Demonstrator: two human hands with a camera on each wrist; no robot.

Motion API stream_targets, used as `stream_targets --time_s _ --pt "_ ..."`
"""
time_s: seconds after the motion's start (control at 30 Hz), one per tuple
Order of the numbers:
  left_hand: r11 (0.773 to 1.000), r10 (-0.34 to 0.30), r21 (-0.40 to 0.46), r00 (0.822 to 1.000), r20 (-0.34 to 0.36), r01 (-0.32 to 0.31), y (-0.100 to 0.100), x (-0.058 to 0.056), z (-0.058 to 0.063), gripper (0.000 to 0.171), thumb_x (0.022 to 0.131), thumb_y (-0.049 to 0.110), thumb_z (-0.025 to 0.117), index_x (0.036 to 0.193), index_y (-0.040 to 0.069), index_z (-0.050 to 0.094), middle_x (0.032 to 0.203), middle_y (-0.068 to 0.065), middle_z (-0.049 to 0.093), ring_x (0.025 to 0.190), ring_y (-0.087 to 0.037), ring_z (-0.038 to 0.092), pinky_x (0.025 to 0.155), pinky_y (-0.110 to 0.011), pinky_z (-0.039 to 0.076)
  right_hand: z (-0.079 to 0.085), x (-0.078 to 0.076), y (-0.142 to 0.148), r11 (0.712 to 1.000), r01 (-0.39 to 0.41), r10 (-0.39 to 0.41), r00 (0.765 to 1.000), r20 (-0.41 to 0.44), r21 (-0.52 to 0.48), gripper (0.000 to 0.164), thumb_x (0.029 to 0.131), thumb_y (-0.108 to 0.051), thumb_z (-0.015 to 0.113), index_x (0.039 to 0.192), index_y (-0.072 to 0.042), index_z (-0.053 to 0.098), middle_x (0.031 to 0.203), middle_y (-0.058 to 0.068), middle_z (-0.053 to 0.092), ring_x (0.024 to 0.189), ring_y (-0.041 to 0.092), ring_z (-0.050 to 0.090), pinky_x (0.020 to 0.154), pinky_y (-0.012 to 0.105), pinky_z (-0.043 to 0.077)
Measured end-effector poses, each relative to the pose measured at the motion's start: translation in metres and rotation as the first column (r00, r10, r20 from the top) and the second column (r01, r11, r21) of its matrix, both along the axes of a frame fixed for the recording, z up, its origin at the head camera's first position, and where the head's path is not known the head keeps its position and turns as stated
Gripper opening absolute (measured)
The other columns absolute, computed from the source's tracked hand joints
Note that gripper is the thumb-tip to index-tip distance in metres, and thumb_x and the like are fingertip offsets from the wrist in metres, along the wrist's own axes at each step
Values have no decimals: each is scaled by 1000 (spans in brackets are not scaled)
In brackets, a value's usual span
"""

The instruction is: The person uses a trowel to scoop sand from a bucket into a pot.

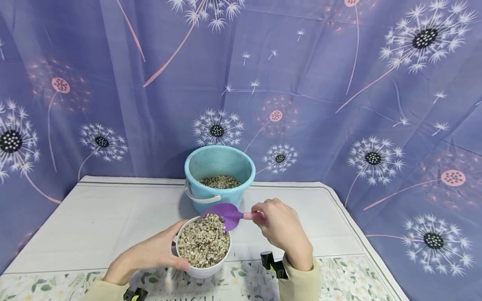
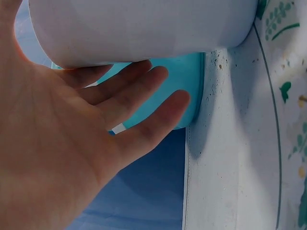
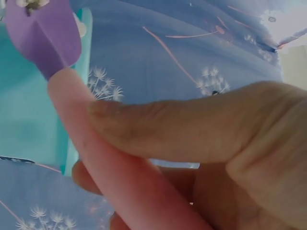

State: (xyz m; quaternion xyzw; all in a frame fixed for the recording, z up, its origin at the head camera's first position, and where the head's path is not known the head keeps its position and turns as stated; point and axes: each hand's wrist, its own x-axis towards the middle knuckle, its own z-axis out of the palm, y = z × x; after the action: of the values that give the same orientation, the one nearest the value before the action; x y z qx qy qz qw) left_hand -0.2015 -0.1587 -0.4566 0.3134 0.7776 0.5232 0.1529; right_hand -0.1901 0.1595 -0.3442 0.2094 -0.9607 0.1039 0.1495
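Note:
My left hand (image 1: 150,253) holds a round white pot (image 1: 203,272) from its left side, thumb at the near side and fingers behind. Pale and dark gravel-like granules (image 1: 203,242) heap up to the pot's rim. In the left wrist view, the white pot (image 2: 144,28) rests against the fingers, with several fingertips spread below it. My right hand (image 1: 280,223) grips the pink handle (image 3: 110,153) of a small purple trowel (image 1: 231,215). The trowel's blade lies over the pot's far right rim, beside the heap. Some granules cling to the blade (image 3: 43,33) in the right wrist view.
Behind the pot stands a light blue bucket (image 1: 222,195) with a white handle and more granules (image 1: 220,182) inside. The white table (image 1: 113,217) has a floral strip along the front. A purple-blue dandelion-print curtain (image 1: 158,104) hangs behind and at both sides.

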Motion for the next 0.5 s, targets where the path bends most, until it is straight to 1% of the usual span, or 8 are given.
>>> stream_targets --time_s 0.1,0.13,0.23,0.37,0.5 --pt "1000 -18 23 1000 -5 18 1 -1 1 106 73 22 88 155 12 20 148 -4 39 132 -26 39 107 -37 34 2 4 -2 1000 17 -17 998 -54 12 13 86 -15 74 78 -23 69 68 -11 52 72 16 55 55 35 45" --pt "999 -23 26 1000 -3 23 1 -1 1 106 74 23 88 155 13 20 148 -4 39 132 -26 39 107 -34 34 2 5 -3 1000 23 -22 998 -66 15 13 85 -14 74 78 -23 69 68 -10 52 72 17 55 54 35 45" --pt "998 -41 44 999 -14 42 1 -2 1 105 74 24 87 155 14 21 147 -6 39 131 -27 40 106 -33 35 2 6 -4 999 39 -37 995 -93 16 11 84 -13 75 80 -22 70 69 -9 54 72 17 54 53 35 44" --pt "999 -39 32 999 -25 40 0 -2 0 106 74 26 87 155 15 20 148 -7 38 132 -28 40 107 -37 35 -1 4 -8 1000 27 -25 992 -125 14 9 83 -15 77 82 -23 71 71 -9 55 71 17 53 53 33 43" --pt "1000 -18 2 999 -34 18 -1 0 -1 108 73 27 88 156 16 19 149 -7 38 133 -28 39 108 -43 34 -5 1 -12 1000 -11 12 983 -183 8 11 81 -15 79 82 -23 71 71 -8 55 70 17 52 53 32 42"
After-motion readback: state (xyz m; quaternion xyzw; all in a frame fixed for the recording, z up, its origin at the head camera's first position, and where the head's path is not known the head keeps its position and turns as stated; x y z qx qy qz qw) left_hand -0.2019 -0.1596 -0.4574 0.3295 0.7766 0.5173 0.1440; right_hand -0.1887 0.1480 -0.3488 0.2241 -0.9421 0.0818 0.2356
